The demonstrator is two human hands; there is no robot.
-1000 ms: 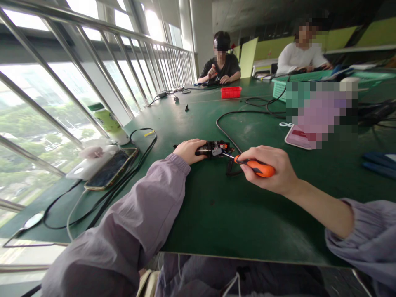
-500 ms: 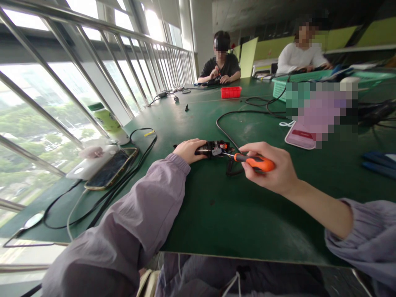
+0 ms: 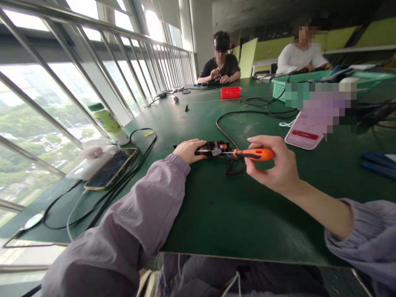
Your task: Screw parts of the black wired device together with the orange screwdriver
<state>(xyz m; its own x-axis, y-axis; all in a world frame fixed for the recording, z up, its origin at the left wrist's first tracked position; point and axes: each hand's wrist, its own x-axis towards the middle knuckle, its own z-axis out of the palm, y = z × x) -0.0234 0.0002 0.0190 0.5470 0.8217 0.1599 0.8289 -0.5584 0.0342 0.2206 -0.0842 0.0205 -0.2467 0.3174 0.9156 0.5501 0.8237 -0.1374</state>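
Observation:
My left hand [image 3: 191, 151] is wrapped round a small black device [image 3: 213, 148] with bare inner parts, among them a grey block and an orange-red piece, and presses it on the green table [image 3: 247, 222]. To the right, my right hand [image 3: 276, 165] holds an orange and black screwdriver [image 3: 256, 154] by its handle, between thumb and fingers. The screwdriver lies nearly level, its shaft pointing left into the right end of the device. Its very tip is hidden among the parts. A black cable runs on the table just behind and beside the device.
At left are a phone [image 3: 111, 169], a white box, cables and a green bottle [image 3: 108, 123] by the railing. Farther back stand a red basket [image 3: 231, 92] and a green basket [image 3: 280, 88]. A pink phone [image 3: 305, 134] lies at right. Two people sit across the table.
The screwdriver has swung from slanting down leftward to nearly level, and my right fingers have loosened and spread a little on the handle. My left hand and the device have stayed put.

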